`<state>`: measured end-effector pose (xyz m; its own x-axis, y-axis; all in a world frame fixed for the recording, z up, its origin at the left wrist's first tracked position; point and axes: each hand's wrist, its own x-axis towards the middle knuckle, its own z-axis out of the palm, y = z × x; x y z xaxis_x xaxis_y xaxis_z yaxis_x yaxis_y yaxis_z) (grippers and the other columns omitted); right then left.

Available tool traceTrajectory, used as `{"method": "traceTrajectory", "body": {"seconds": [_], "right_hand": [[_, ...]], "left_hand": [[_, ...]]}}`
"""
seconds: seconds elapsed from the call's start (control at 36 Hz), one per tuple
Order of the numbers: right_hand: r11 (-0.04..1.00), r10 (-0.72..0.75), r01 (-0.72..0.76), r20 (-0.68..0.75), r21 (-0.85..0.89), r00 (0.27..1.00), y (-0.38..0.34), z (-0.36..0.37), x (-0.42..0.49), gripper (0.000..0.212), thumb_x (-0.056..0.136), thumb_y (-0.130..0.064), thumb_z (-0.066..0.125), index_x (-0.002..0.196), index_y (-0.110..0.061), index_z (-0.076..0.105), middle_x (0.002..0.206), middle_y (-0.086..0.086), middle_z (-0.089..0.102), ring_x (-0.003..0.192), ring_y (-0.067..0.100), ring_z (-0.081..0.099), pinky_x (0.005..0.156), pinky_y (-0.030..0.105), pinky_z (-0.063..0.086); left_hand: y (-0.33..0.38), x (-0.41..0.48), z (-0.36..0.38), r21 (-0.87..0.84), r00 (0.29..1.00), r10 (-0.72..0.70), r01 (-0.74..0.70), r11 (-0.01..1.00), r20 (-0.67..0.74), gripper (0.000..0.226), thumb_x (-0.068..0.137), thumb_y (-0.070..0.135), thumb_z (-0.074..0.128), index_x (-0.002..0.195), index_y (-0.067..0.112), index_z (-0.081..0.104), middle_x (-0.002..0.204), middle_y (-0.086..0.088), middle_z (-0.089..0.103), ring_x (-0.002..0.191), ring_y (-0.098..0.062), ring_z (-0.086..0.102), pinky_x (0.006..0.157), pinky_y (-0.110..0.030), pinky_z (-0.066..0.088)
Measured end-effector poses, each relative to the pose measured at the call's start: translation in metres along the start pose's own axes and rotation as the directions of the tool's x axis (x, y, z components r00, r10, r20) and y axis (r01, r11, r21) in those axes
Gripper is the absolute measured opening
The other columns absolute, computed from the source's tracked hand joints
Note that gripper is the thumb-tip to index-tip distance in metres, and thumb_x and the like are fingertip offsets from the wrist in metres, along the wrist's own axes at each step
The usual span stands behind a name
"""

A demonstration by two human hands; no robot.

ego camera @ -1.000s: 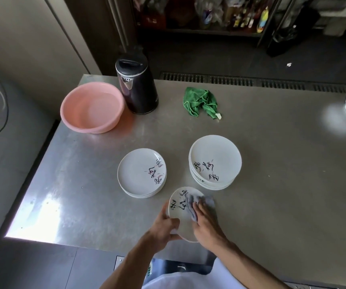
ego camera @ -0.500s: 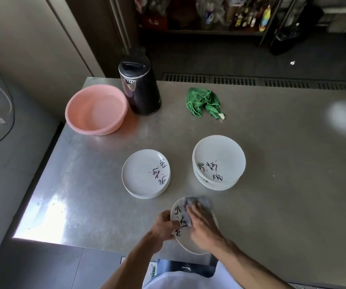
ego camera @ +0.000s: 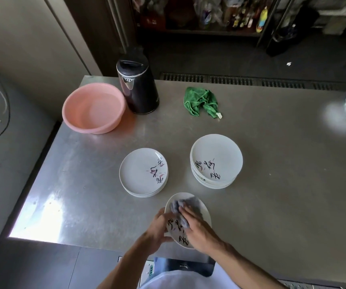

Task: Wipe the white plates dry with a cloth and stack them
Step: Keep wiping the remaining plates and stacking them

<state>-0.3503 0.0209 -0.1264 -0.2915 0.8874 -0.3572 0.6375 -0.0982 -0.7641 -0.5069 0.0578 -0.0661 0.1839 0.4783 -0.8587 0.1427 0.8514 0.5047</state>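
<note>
The step in hand is judged to be the wiping of one white plate point(ego camera: 205, 213). It is held at the near edge of the bench point(ego camera: 282, 195), just in front of two piles of plates, the left stack point(ego camera: 141, 174) and the right stack point(ego camera: 217, 158).

For a good result, the grey cloth point(ego camera: 181, 204) is best swept in full circles from the centre out to the rim, so that no wet band is left around the printed marks. The plate is better turned in the holding hand than the cloth lifted. Moderate pressure is advised, since the plate appears to be supported at one side only and could be levered out of the grip.

The left hand point(ego camera: 157, 230) is curled round the plate's left rim and grips it. The right hand point(ego camera: 199, 228) is laid on the cloth with the fingers nearly straight, pressing it onto the plate's face. No pinch on the cloth can be made out.
</note>
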Motion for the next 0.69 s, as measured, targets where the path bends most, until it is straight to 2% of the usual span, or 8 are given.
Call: {"method": "traceTrajectory", "body": {"seconds": [0.06, 0.11, 0.22, 0.33, 0.44, 0.5, 0.61, 0.69], "right_hand": [[0.996, -0.079, 0.079, 0.014, 0.043, 0.997, -0.002, 0.001, 0.0, 0.055, 0.105, -0.015, 0.043, 0.156, -0.019, 0.025, 0.156, -0.024, 0.01, 0.145, -0.015, 0.003, 0.119, 0.012, 0.002], [0.996, -0.084, 0.084, 0.039, 0.016, 0.996, -0.001, 0.001, 0.001, 0.054, 0.102, -0.014, 0.043, 0.155, -0.018, 0.031, 0.157, -0.021, 0.014, 0.149, -0.006, 0.009, 0.122, 0.018, 0.005], [0.972, -0.105, 0.11, 0.033, -0.208, 0.994, 0.007, 0.0, 0.008, 0.061, 0.097, -0.009, 0.043, 0.156, -0.016, 0.029, 0.163, -0.009, 0.018, 0.152, 0.007, 0.007, 0.121, 0.02, -0.005], [0.879, 0.166, -0.17, -0.049, -0.445, 0.985, 0.012, -0.004, 0.015, 0.074, 0.092, -0.019, 0.046, 0.158, -0.011, 0.014, 0.167, 0.006, 0.008, 0.153, 0.022, 0.009, 0.125, 0.036, 0.003], [0.927, -0.156, 0.163, 0.047, -0.338, 0.987, 0.005, 0.007, 0.013, 0.06, 0.095, -0.015, 0.039, 0.153, -0.006, 0.03, 0.16, 0.009, 0.029, 0.151, 0.023, 0.018, 0.125, 0.035, 0.005], [0.943, -0.182, 0.202, 0.1, -0.264, 0.978, 0.004, 0.008, 0.009, 0.058, 0.097, -0.017, 0.036, 0.155, -0.008, 0.028, 0.163, 0.003, 0.022, 0.15, 0.013, 0.007, 0.122, 0.027, -0.003], [0.896, 0.139, -0.124, 0.004, -0.426, 0.99, 0.019, 0.003, 0.01, 0.073, 0.095, -0.023, 0.041, 0.16, -0.014, 0.007, 0.168, 0.001, -0.002, 0.154, 0.019, 0.0, 0.125, 0.037, 0.004], [0.935, 0.204, -0.199, -0.014, -0.294, 0.979, 0.014, 0.0, 0.016, 0.068, 0.099, -0.024, 0.038, 0.16, -0.017, 0.01, 0.168, -0.003, 0.0, 0.154, 0.015, 0.0, 0.125, 0.035, 0.002]], "left_hand": [[0.0, -0.003, -0.002, 0.017, 0.999, -0.022, 0.021, 1.0, 0.04, 0.036, 0.094, 0.033, 0.053, 0.128, 0.021, 0.06, 0.116, -0.014, 0.074, 0.109, -0.035, 0.07, 0.09, -0.055, 0.06], [-0.002, -0.003, -0.004, 0.052, 0.998, -0.032, 0.029, 0.998, 0.061, 0.032, 0.104, 0.023, 0.04, 0.13, 0.02, 0.059, 0.118, -0.013, 0.074, 0.111, -0.035, 0.07, 0.095, -0.056, 0.058], [-0.004, -0.003, -0.004, 0.095, 0.998, -0.026, 0.021, 0.995, 0.054, 0.042, 0.095, 0.003, 0.043, 0.132, 0.02, 0.056, 0.12, -0.018, 0.072, 0.114, -0.039, 0.067, 0.097, -0.055, 0.056], [-0.009, -0.001, -0.005, 0.064, 0.998, -0.033, 0.029, 0.998, 0.06, 0.046, 0.095, 0.0, 0.045, 0.134, 0.021, 0.054, 0.121, -0.023, 0.07, 0.114, -0.043, 0.067, 0.097, -0.054, 0.057], [-0.013, 0.001, -0.004, 0.006, 0.998, 0.008, -0.008, 1.0, 0.068, 0.054, 0.08, 0.007, 0.06, 0.132, 0.019, 0.053, 0.122, -0.021, 0.07, 0.115, -0.042, 0.066, 0.097, -0.058, 0.056], [-0.015, 0.002, -0.006, -0.009, 0.996, 0.031, -0.031, 0.999, 0.083, 0.061, 0.072, 0.012, 0.062, 0.132, 0.02, 0.053, 0.122, -0.018, 0.07, 0.114, -0.04, 0.068, 0.095, -0.057, 0.057], [-0.022, 0.009, -0.013, -0.139, 1.0, -0.008, 0.007, 0.99, -0.005, 0.07, 0.063, 0.005, 0.059, 0.131, 0.019, 0.053, 0.12, -0.027, 0.066, 0.103, -0.042, 0.07, 0.078, -0.051, 0.062], [-0.025, 0.012, -0.014, -0.229, 0.997, -0.024, 0.008, 0.973, -0.068, 0.059, 0.073, -0.009, 0.052, 0.127, 0.013, 0.049, 0.12, -0.032, 0.06, 0.108, -0.05, 0.064, 0.071, -0.053, 0.06]]}}
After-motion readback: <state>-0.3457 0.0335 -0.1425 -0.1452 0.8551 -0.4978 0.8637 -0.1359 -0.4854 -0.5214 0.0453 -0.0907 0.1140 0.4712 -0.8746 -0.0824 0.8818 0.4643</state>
